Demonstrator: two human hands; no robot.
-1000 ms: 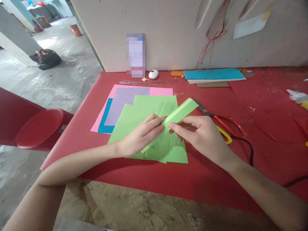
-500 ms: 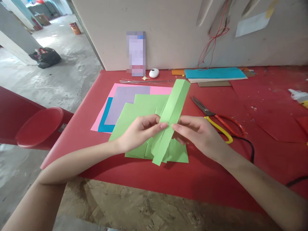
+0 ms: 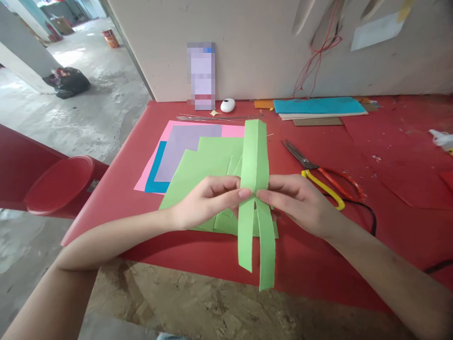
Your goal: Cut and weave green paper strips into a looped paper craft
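Between my hands is a creased green paper strip (image 3: 255, 151), held upright over the table. Its lower part is split along the fold into two separate tails, while the upper part is whole. My left hand (image 3: 215, 198) pinches its left edge at the top of the split, thumb in front. On the other side my right hand (image 3: 297, 200) pinches the right edge at the same height. Behind and below lie green paper sheets (image 3: 212, 160), partly covered by the strip and my hands. Scissors (image 3: 314, 170) with red and yellow handles rest open to the right of my right hand.
The red table (image 3: 159, 252) also bears a pink sheet (image 3: 150, 163), a purple sheet (image 3: 187, 146), thin wires (image 3: 215, 118), a white egg-shaped object (image 3: 228, 105) and blue paper (image 3: 318, 106). A blurred-out upright panel (image 3: 201, 75) leans at the back. A red stool (image 3: 60, 184) stands left.
The strip has turned from leaning right to nearly upright, and its two lower tails have spread apart and hang lower. Both hands still pinch it at mid-length.
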